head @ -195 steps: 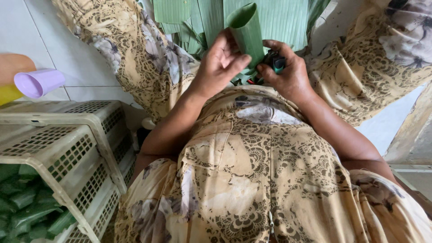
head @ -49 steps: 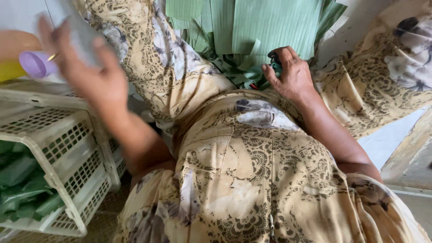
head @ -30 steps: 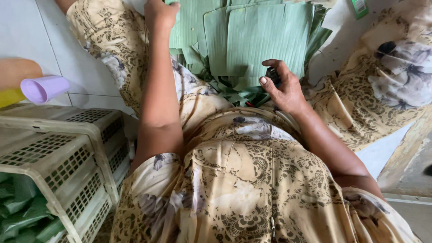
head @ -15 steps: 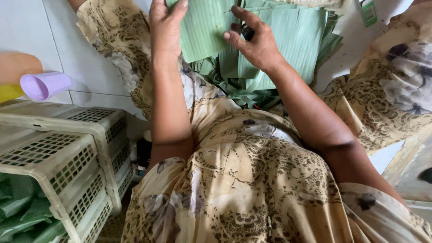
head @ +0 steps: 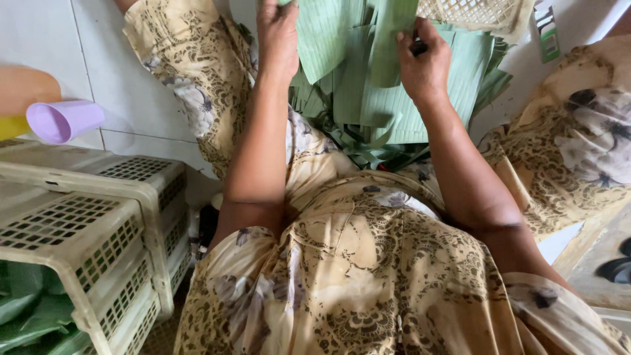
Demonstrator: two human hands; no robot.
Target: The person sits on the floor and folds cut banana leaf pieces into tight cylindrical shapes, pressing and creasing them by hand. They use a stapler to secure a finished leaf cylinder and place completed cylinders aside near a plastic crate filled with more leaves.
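A pile of cut green banana-leaf sheets (head: 394,98) lies between my knees on the floor. My left hand (head: 277,33) reaches up to the pile's upper left and pinches one leaf sheet (head: 322,33) at its edge. On the right, my right hand (head: 422,62) grips a narrower leaf strip (head: 394,39) and also holds a small dark object whose kind I cannot tell. Both arms stretch forward over my patterned beige dress (head: 355,263).
Stacked cream plastic crates (head: 85,223) stand at my left, the lower one holding green leaves (head: 26,309). A lilac cup (head: 62,120) and an orange-yellow item (head: 20,98) rest on top. Another cream basket (head: 473,13) sits beyond the pile. White tiled wall behind.
My left hand swung from the crates on the left up to the leaf pile. My right hand rose from the lower leaves onto the top sheets, and both now grip leaves.
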